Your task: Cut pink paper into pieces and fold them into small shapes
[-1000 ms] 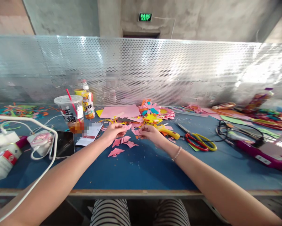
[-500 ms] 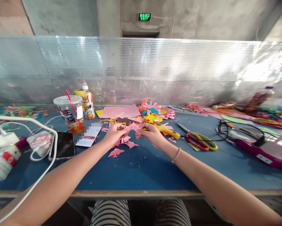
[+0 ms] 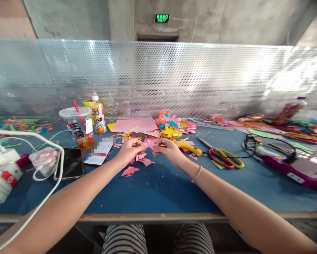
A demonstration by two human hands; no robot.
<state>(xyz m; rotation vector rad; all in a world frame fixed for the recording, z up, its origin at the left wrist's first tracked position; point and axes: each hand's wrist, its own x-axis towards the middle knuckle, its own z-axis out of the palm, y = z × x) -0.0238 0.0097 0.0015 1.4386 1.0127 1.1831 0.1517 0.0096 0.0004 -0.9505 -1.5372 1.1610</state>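
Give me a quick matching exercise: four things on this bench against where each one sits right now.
Things:
1. pink paper piece
2. scissors
3. phone
4. iced drink cup

Places:
A. lying flat, screen dark, left of the left hand
B. held between both hands, the right hand on its other side
C. standing behind the phone, red straw in its lid
D. lying on the blue table, right of the right hand

Pairs: 1-B, 2-D, 3-A, 4-C
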